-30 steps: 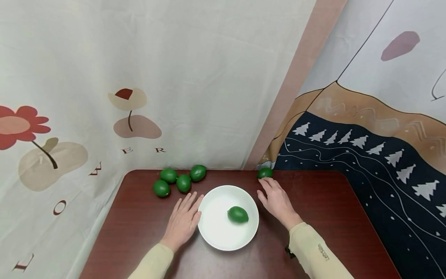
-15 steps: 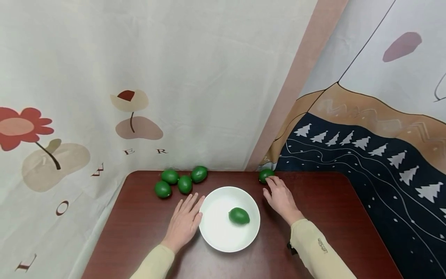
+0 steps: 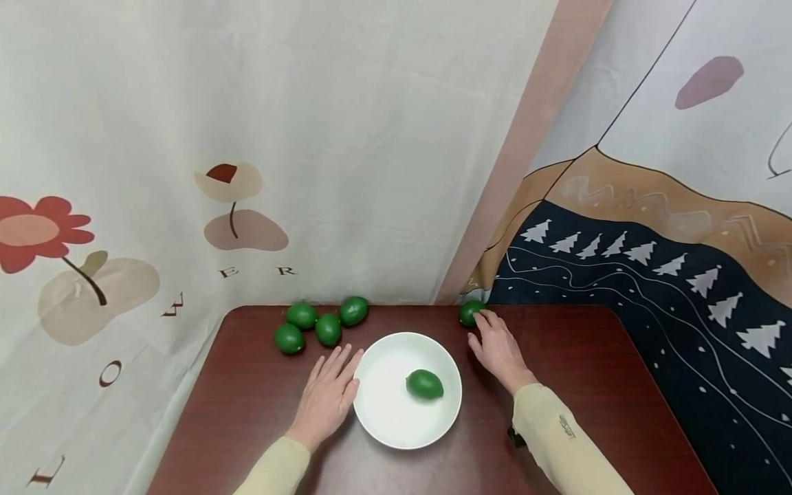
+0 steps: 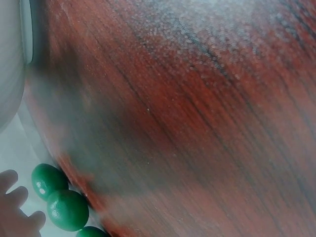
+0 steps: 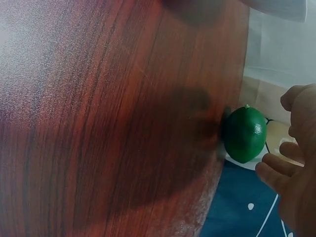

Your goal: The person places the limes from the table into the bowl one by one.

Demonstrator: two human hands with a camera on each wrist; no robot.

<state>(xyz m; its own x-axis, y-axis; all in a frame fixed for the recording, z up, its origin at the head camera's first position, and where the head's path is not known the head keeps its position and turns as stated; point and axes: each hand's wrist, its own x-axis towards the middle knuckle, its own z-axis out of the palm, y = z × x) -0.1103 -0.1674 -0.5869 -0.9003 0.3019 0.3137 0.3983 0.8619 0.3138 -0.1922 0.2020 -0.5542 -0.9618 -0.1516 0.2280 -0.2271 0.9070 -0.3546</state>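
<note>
In the head view my left hand [image 3: 324,392] lies with straight fingers against the left rim of a white bowl [image 3: 377,419]. One green lime [image 3: 425,384] sits inside the bowl, right of its middle. My right hand [image 3: 500,349] reaches toward another lime [image 3: 471,313] at the table's back edge, its fingertips right at the fruit's near right side. From the right wrist view, that lime [image 5: 245,134] rests at the edge and the fingers [image 5: 276,170] are spread loosely beside it, not wrapped round it.
Several more limes [image 3: 328,329] are grouped at the back left of the dark red wooden table [image 3: 247,405]. A pale printed curtain [image 3: 371,172] hangs right behind the back edge. On the right hangs a dark blue cloth [image 3: 619,289] with white trees.
My right hand has shifted slightly right, so its fingertips now overlap the lime's right side rather than its front. The left hand, bowl and limes stay put; the view shifts a little.
</note>
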